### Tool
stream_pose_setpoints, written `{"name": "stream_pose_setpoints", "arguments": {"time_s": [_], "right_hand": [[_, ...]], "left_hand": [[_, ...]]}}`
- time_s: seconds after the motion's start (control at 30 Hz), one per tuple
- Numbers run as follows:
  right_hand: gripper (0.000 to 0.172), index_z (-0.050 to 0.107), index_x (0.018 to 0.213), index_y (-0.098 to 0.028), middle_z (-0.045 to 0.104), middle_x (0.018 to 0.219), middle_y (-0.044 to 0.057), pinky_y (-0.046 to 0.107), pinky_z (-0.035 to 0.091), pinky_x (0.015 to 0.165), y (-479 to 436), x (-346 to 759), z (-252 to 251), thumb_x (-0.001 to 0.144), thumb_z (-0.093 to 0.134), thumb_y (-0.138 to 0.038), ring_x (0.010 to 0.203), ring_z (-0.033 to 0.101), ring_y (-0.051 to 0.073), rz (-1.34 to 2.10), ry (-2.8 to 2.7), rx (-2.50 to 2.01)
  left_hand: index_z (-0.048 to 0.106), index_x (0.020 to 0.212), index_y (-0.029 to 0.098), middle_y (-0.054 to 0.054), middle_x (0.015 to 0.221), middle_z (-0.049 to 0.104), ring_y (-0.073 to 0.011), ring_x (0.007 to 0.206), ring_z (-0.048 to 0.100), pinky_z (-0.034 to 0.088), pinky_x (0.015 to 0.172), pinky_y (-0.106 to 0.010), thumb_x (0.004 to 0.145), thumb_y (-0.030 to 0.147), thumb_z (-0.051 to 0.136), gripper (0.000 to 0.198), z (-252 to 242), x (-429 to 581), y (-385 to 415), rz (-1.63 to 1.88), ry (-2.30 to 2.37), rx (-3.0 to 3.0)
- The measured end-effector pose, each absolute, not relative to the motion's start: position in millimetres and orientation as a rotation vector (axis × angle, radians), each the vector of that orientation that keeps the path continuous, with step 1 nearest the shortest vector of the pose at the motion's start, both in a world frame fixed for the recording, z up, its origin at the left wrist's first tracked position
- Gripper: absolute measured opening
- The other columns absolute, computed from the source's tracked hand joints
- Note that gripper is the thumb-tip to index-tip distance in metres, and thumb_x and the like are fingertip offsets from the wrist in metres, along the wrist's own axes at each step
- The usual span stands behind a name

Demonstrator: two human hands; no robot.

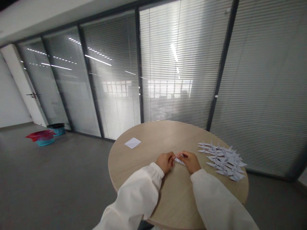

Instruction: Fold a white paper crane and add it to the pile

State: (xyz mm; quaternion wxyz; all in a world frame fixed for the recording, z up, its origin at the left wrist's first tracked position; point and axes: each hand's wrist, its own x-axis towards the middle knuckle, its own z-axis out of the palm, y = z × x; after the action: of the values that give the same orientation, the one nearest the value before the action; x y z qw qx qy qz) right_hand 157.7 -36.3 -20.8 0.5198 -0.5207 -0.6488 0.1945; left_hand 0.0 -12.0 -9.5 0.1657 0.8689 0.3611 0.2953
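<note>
Right, taking the round desk (153, 134) as a clock face with twelve at its far edge, the small folded paper (179, 161) lies close to the middle of the top, between the two hands; the left hand (165, 162) has it from the nine o'clock side, fingers curled in and the tips pinching its edge; the right hand (189, 161) comes in from three o'clock, thumb and fingers bent and gripping the same piece, so that the fingertips of both hands nearly meet; part of the paper shows below them, though its creases are too small to make out.

At ten o'clock on the desk, well apart from the hands, a flat white sheet (132, 142) lies with one corner towards the person; between two and three o'clock a crowd of white paper cranes (224, 159) stands in packed rows, pointed tips sticking up, many overlapping in view; the nearest of them are just beyond the right hand.

Both forearms reach in from six o'clock in loose white sleeves (141, 191), gathered at the wrists; off the desk towards ten o'clock, two blue bins (45, 141) are on the grey floor (72, 179), one lined in red, the other in black; at twelve, glass panels with blinds (177, 95) rise behind the desk.
</note>
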Motion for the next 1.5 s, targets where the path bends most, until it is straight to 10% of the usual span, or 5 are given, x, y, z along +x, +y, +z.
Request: {"name": "stream_pose_setpoints", "arguments": {"time_s": [1.5], "right_hand": [[0.028, 0.064, 0.068, -0.016, 0.066, 0.066, 0.004, 0.024, 0.042, 0.059, -40.1, 157.0, -19.3, 0.070, 0.050, -0.040, 0.063, 0.059, 0.017, 0.655, -1.668, -1.206]], "left_hand": [[0.058, 0.080, 0.017, 0.000, 0.061, 0.056, -0.0102, 0.056, 0.050, 0.037, 0.054, -0.020, 0.076, 0.040, 0.038, 0.031, -12.3, -3.9, 2.8, 1.147, 1.084, 2.153]]}}
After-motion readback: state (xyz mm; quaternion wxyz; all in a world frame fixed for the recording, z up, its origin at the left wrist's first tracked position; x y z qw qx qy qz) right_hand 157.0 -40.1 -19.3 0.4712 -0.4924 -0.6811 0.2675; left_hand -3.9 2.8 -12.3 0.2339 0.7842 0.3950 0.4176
